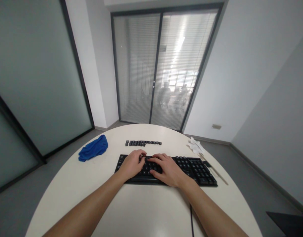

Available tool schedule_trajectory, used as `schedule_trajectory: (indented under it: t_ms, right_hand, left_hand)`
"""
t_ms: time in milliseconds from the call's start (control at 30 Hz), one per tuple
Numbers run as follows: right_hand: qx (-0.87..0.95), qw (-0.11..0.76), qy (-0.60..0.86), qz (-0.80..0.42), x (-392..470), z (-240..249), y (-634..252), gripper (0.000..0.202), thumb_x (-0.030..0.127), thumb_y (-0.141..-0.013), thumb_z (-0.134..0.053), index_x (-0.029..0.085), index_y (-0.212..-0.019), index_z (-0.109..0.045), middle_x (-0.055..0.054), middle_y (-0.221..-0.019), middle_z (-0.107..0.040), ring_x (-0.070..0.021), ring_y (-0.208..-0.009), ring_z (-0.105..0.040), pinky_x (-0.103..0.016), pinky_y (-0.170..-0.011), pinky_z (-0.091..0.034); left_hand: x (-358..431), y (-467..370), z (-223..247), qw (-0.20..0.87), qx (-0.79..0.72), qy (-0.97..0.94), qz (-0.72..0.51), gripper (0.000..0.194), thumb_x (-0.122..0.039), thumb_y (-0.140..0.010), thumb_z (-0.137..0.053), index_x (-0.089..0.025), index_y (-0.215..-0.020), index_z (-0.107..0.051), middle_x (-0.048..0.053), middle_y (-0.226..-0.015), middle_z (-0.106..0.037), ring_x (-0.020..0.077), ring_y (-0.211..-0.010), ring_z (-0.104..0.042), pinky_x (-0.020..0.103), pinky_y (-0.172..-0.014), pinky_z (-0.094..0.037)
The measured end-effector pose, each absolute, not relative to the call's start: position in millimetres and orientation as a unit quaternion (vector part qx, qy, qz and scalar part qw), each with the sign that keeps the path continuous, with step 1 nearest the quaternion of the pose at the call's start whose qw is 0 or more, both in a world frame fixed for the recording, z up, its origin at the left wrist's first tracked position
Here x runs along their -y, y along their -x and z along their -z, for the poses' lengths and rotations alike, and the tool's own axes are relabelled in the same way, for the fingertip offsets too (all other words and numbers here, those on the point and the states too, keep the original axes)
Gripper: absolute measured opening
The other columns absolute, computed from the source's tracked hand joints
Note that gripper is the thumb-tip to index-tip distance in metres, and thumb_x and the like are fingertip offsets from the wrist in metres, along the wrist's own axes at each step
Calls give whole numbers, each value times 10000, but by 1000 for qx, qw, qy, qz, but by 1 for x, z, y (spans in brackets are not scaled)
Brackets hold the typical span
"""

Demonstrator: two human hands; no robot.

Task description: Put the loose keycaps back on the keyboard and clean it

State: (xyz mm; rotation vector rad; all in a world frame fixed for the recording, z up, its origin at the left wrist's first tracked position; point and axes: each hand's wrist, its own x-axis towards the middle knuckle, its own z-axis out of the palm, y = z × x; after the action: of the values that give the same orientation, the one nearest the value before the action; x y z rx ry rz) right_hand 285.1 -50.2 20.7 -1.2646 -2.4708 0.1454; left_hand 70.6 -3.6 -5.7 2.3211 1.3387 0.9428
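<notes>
A black keyboard (203, 171) lies across the table, with both my hands over its left and middle keys. My left hand (133, 163) is curled at the upper left keys, thumb and index finger bent toward each other; whatever is between their tips is too small and dark to make out. Over the middle keys, my right hand (167, 169) has its thumb and index finger apart, fingertips close to the left hand's. Part of the key rows is hidden under the hands. Behind the keyboard, several loose black keycaps (135, 143) are lined up in rows.
A blue cloth (94, 148) lies crumpled at the left of the round white table (141, 210). White crumpled tissue (195, 145) and a thin stick (220, 176) are at the right edge. A black cable (191, 220) runs toward me under my right forearm.
</notes>
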Motion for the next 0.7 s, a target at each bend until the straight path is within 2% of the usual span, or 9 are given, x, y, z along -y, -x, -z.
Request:
schedule_trajectory:
  t_ms: [200,367,433,700]
  right_hand:
    - [877,162,449,-55,55,-28,-283,530,560,-911,-599,301,-1372,-559,-77,-1348,-586,-283,-1195,-526,-461,-1023,-414]
    - [875,143,459,-54,59,-32,-278,849,749,-728,-689,260,-1403,-532,-113,-1337,-583,-338,-1185,-522,-509,-1038,-400]
    - [874,136,463,-53,60,-31,-277,909,755,-680,-723,255,-1413,-522,-124,-1336,-579,-354,-1190,-516,-520,-1029,-405]
    - [871,126,473,-49,61,-28,-276,861,719,-698,-729,255,-1393,-526,-126,-1363,-555,-361,-1199,-503,-537,-1025,-399]
  left_hand:
    - [-6,-69,14,150,-487,-770,-384,235,-135,-890,-485,-199,-1051,-643,70,-1110,-699,230,-1117,-616,387,-1041,-455]
    - [-9,-68,16,174,-488,-767,-379,245,-124,-887,-473,-192,-1046,-646,71,-1114,-705,224,-1111,-623,390,-1040,-463]
    - [-9,-68,15,182,-488,-766,-378,252,-113,-880,-472,-194,-1041,-648,69,-1114,-707,221,-1112,-626,388,-1038,-464]
    - [-12,-68,16,186,-486,-760,-390,241,-138,-888,-485,-204,-1048,-653,69,-1110,-709,218,-1090,-637,390,-1023,-476]
